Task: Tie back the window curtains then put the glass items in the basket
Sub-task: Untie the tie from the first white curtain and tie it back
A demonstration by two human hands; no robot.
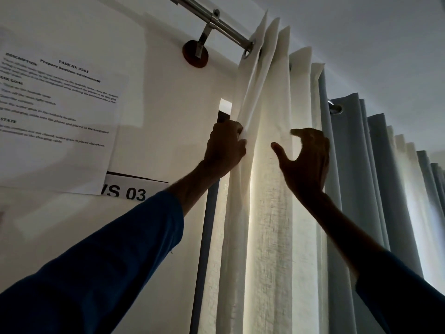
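Observation:
A white curtain (pixel 269 189) hangs in folds from a metal rod (pixel 224 27) and glows with backlight. Behind it to the right hangs a grey-blue curtain (pixel 370 177), also on grommets. My left hand (pixel 225 150) is raised and closed around the white curtain's left edge, pinching the fabric. My right hand (pixel 304 160) is held up in front of the white curtain's right folds, fingers curled and apart, with nothing in it. Both arms wear dark blue sleeves. No glass items or basket are in view.
The rod's bracket (pixel 195 53) is fixed to the white wall. A printed task sheet (pixel 55 121) is stuck to the wall at left, above a label reading "S 03" (pixel 131 191). A dark window frame edge (pixel 204 237) runs down beside the curtain.

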